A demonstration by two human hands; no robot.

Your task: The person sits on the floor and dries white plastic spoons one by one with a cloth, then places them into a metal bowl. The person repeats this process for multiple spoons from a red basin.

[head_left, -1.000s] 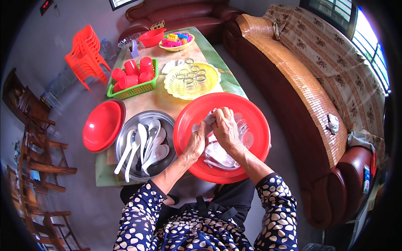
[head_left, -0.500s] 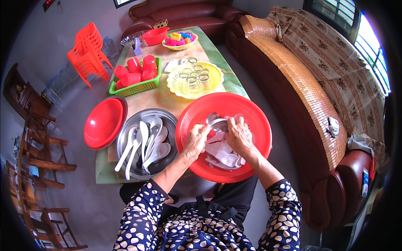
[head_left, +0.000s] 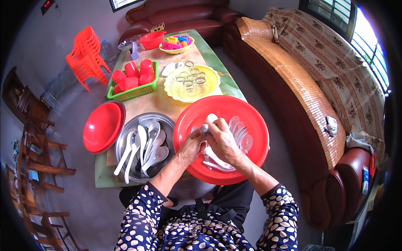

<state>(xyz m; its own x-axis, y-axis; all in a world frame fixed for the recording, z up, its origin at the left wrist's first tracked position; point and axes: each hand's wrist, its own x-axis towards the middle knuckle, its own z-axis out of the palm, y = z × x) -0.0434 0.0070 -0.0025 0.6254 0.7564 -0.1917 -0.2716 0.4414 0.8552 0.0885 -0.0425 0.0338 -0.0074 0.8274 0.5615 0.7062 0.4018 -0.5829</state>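
Over the large red basin [head_left: 260,140] my two hands are close together, fingers closed. My right hand [head_left: 222,142] lies partly across my left hand [head_left: 190,147]. A white spoon [head_left: 212,117] pokes up above my right fingers, and both hands seem to grip it, though its handle is hidden. A small greyish piece [head_left: 204,129] shows between the fingertips; its kind is unclear. Inside the basin lie more white spoons and clear utensils, among them a clear fork [head_left: 240,133]. Left of it stands a grey metal basin [head_left: 122,144] with several white spoons [head_left: 142,142].
Two stacked basins, the upper one red [head_left: 101,127], overhang the table's left edge. Farther back are a green basket [head_left: 134,93] of red cups, a yellow scalloped tray [head_left: 173,90] with glasses, and a bowl of toy bricks [head_left: 178,44]. A long sofa [head_left: 289,96] runs along the right.
My right hand has moved left and turned over my left hand. The white spoon, held level between both hands before, now points up. The view has shifted slightly.
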